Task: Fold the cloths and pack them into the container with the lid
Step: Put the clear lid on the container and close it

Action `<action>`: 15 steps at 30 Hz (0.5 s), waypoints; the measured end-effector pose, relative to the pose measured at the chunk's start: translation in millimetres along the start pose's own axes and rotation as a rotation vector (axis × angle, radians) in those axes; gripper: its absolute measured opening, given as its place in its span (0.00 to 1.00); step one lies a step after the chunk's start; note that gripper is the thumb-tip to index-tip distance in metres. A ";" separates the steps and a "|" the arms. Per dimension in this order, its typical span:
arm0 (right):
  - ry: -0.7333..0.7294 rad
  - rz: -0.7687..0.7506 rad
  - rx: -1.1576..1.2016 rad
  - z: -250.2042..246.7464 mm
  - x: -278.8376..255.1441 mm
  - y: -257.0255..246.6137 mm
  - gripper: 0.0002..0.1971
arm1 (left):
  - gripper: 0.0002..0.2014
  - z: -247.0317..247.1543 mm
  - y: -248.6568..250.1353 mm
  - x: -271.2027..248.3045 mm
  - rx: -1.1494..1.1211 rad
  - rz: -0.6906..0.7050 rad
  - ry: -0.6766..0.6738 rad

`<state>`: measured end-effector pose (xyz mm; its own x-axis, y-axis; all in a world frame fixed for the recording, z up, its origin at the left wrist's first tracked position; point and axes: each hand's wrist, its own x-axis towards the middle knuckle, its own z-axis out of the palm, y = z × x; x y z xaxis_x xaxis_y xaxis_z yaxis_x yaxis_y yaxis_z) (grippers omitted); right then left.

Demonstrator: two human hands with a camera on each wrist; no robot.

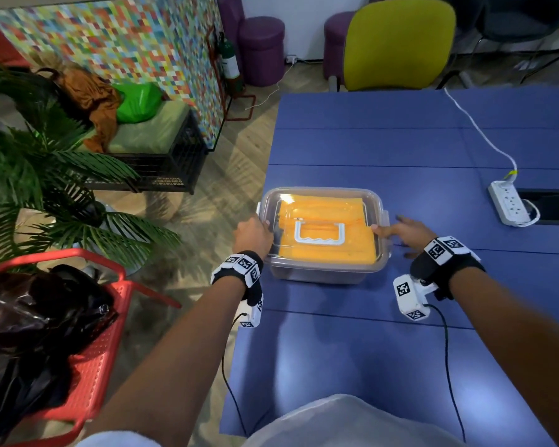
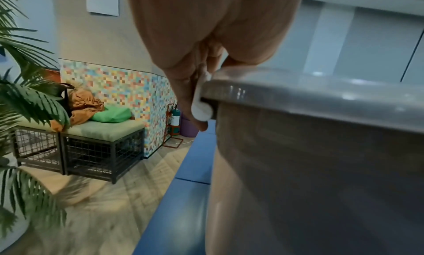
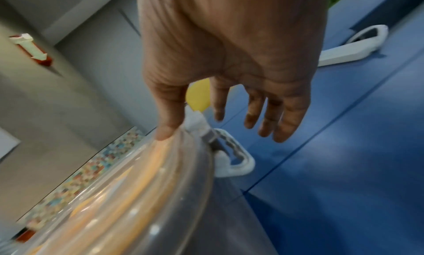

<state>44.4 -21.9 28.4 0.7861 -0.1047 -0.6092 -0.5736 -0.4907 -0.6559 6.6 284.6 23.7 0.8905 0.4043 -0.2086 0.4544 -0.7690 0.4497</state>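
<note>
A clear plastic container stands near the left edge of the blue table, its clear lid in place. Folded orange cloths lie inside, under the lid's white handle. My left hand is at the container's left end. In the left wrist view its fingers hold the white latch against the rim while the thumb sits on the lid. My right hand is at the right end. Its thumb presses the lid edge, fingers straight and spread above the table. The right latch hangs outward.
A white power strip with its cable lies on the table at the far right. A yellow chair stands behind the table. To the left, off the table, are a red chair holding a dark bag and a palm plant.
</note>
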 end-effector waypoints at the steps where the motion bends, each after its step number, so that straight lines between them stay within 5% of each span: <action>1: -0.011 0.049 0.087 1.2 -2.6 6.6 0.52 | 0.18 2.9 0.7 -2.8 -0.013 -0.001 -0.007; 4: -0.129 0.168 0.360 13.8 -5.9 27.7 0.49 | 0.16 8.4 1.9 -6.8 -0.099 -0.029 -0.036; 8: -0.098 0.097 0.429 18.2 -1.4 27.0 0.43 | 0.16 9.6 2.3 -6.0 -0.086 -0.002 -0.020; 11: 0.086 0.008 0.268 10.7 2.7 11.5 0.36 | 0.16 10.6 2.0 -6.0 -0.064 0.008 -0.019; 15: 0.289 -0.076 -0.239 13.0 -7.1 -12.2 0.22 | 0.17 10.3 3.1 -7.3 -0.017 0.030 -0.015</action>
<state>42.9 -3.9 35.0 0.8765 -0.2832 -0.3893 -0.4680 -0.6907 -0.5513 1.7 274.2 17.6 0.9038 0.3741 -0.2076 0.4276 -0.7718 0.4706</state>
